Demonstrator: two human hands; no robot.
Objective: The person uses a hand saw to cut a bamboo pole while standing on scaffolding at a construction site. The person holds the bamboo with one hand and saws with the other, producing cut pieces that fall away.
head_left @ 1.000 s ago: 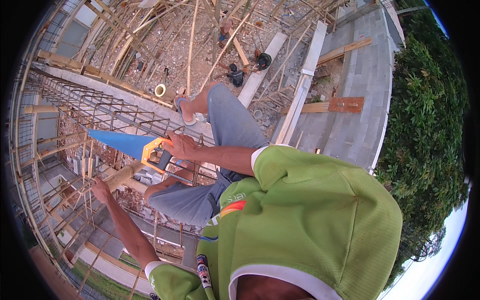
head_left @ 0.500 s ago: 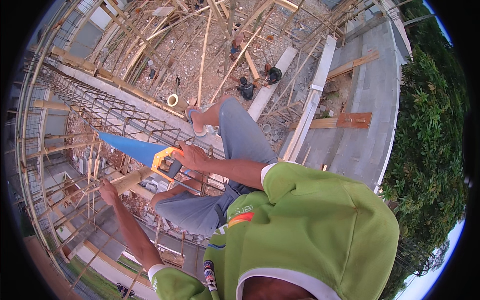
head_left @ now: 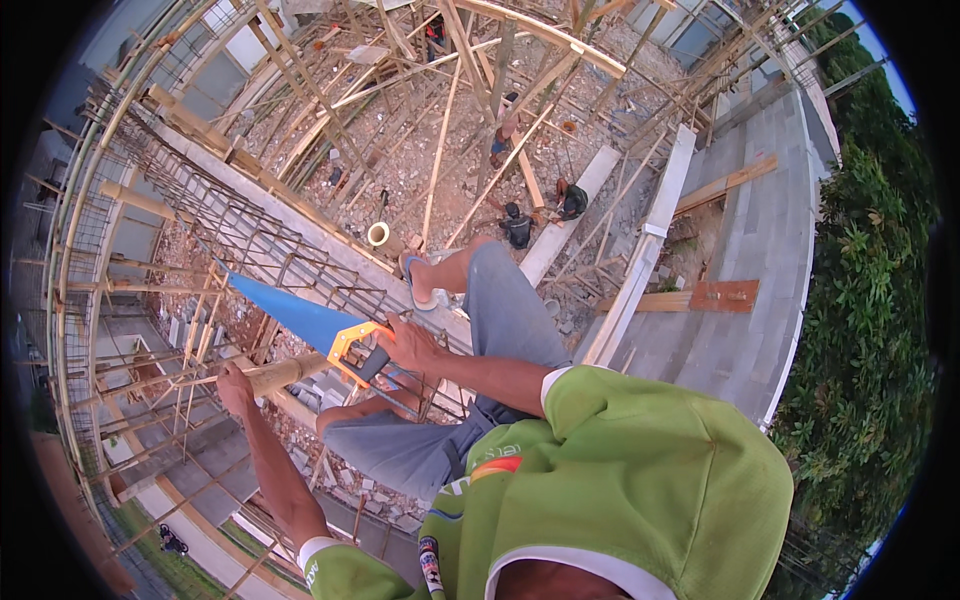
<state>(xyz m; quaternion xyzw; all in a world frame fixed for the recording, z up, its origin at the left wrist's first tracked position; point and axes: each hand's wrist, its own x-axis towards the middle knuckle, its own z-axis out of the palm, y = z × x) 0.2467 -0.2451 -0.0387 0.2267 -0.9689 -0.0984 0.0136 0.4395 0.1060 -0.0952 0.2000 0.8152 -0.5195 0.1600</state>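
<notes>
My right hand is closed around the orange and black handle of a handsaw. Its blue blade points away to the left, above the rebar cage and apart from the bamboo pole. At the left, my left hand is closed at the far end of a thick bamboo pole, which runs back toward my leg. The fingers are partly hidden, but they appear wrapped on the pole. My sandalled foot rests on the concrete beam beside the rebar cage.
I sit high above a rubble floor. Bamboo scaffolding stands at the left. Below are several workers, one in dark clothes, among timber props. An upright pipe stands near my foot. A grey block wall and trees lie right.
The whole view has shifted, moving the scene right and down in the picture. The saw's tip has risen slightly against the background. Both hands keep their holds.
</notes>
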